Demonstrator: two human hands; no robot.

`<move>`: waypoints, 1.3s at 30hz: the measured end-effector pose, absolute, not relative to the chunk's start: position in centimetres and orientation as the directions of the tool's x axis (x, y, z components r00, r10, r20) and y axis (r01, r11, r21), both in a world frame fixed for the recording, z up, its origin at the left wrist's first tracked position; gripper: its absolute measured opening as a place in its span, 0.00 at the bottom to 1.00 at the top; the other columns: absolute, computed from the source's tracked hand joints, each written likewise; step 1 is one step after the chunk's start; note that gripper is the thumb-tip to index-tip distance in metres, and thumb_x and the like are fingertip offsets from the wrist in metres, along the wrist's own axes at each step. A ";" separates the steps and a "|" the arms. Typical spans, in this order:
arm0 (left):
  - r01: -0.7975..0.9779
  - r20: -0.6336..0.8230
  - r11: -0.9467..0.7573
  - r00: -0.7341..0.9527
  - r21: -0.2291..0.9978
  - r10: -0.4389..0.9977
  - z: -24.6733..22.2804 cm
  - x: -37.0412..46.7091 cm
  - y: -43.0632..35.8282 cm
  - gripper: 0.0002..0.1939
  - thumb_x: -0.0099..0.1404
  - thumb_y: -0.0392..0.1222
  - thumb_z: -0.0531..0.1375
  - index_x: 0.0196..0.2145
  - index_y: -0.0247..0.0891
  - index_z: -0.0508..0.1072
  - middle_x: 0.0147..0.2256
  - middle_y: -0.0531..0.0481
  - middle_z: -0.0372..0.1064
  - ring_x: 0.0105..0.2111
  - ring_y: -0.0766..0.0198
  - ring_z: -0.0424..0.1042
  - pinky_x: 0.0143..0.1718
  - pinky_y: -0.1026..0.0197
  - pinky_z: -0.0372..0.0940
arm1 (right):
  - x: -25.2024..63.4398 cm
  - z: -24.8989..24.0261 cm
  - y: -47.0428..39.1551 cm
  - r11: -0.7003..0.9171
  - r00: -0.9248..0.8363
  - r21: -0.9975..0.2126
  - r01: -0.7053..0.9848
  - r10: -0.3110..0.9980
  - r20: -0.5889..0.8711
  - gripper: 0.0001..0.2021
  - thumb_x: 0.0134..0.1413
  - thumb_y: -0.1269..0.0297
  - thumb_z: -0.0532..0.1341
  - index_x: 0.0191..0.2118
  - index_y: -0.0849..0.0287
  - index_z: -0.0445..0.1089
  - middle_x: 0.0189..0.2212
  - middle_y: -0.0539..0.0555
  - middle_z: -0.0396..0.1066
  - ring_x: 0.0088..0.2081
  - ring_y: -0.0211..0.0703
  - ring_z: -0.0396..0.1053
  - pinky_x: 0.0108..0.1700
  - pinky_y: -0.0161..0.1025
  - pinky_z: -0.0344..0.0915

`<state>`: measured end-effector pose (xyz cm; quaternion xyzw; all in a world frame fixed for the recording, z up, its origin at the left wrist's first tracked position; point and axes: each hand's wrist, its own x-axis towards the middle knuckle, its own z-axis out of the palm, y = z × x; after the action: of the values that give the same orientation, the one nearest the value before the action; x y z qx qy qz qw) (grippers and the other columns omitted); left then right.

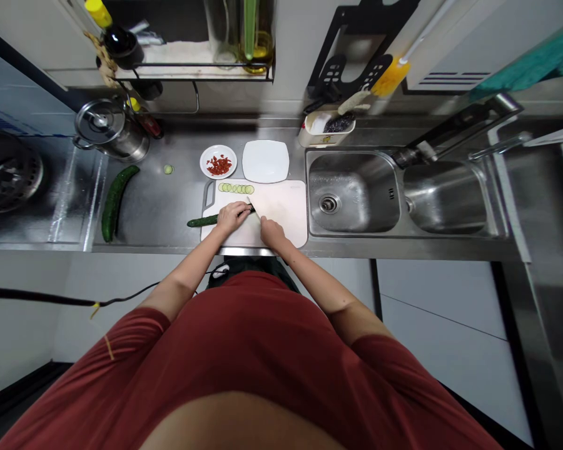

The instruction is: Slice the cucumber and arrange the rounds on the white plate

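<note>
A dark green cucumber (203,221) lies across the white cutting board (286,206), its left end reaching past the board's edge. My left hand (233,216) is closed over it near its right end. In my right hand (272,234) is a knife (254,207), its blade at the cucumber's right end, close to my left fingers. Several thin cucumber slices (236,188) lie in an overlapping row along the board's back edge. Behind the board stand a white plate (266,161) and a small white dish (207,157) with chopped red pieces in it.
Another cucumber (115,203) and a small cut end (168,169) lie on the steel counter to the left. A lidded pot (107,130) stands behind them. To the right is a double sink (354,231) with a faucet (464,128). A utensil holder (316,135) is behind it.
</note>
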<state>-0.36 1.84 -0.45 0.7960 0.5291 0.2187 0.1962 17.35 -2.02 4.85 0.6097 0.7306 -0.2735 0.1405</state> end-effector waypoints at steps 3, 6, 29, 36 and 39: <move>0.754 0.148 -0.364 0.341 0.547 0.928 -0.5 -0.3 1.8 0.15 0.69 0.48 0.52 0.45 0.45 0.76 0.45 0.48 0.73 0.46 0.61 0.71 0.47 0.59 0.65 | 17.2 4.8 -1.9 0.115 -0.224 -0.231 0.966 0.819 -0.529 0.14 0.61 0.77 0.47 0.50 0.63 0.58 0.43 0.63 0.71 0.46 0.49 0.71 0.45 0.40 0.65; 0.754 0.149 -0.364 0.340 0.547 0.929 -0.4 -0.3 1.8 0.16 0.69 0.49 0.52 0.45 0.44 0.76 0.45 0.48 0.73 0.46 0.61 0.71 0.47 0.59 0.65 | 17.2 4.8 -2.0 0.113 -0.220 -0.230 0.967 0.823 -0.523 0.13 0.61 0.76 0.48 0.51 0.64 0.58 0.43 0.64 0.71 0.46 0.49 0.71 0.46 0.40 0.65; 0.752 0.151 -0.366 0.341 0.548 0.928 -0.2 -0.4 1.6 0.15 0.69 0.48 0.52 0.45 0.44 0.76 0.46 0.48 0.73 0.46 0.61 0.71 0.46 0.59 0.65 | 16.3 4.5 -1.9 0.076 -0.181 -0.226 0.971 0.851 -0.493 0.13 0.62 0.77 0.47 0.50 0.64 0.59 0.43 0.64 0.72 0.46 0.48 0.71 0.46 0.39 0.65; 0.763 0.159 -0.367 0.336 0.532 0.928 0.0 -0.3 1.5 0.15 0.69 0.48 0.52 0.45 0.44 0.76 0.46 0.48 0.73 0.46 0.61 0.70 0.46 0.59 0.65 | 17.0 4.5 -2.9 0.068 -0.185 -0.242 0.968 0.845 -0.501 0.13 0.61 0.77 0.48 0.50 0.65 0.60 0.43 0.65 0.72 0.46 0.48 0.72 0.46 0.39 0.65; 0.766 0.153 -0.357 0.328 0.534 0.932 0.2 -0.3 1.5 0.15 0.69 0.48 0.52 0.45 0.44 0.76 0.46 0.48 0.73 0.47 0.60 0.70 0.47 0.59 0.64 | 17.5 4.5 -3.8 0.054 -0.174 -0.235 0.971 0.830 -0.530 0.13 0.61 0.77 0.49 0.50 0.65 0.60 0.42 0.65 0.72 0.46 0.49 0.72 0.45 0.40 0.65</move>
<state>-0.27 1.48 0.19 0.7934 0.5353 0.2220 0.1866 17.55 -3.75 4.46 0.6299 0.7147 -0.2761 0.1271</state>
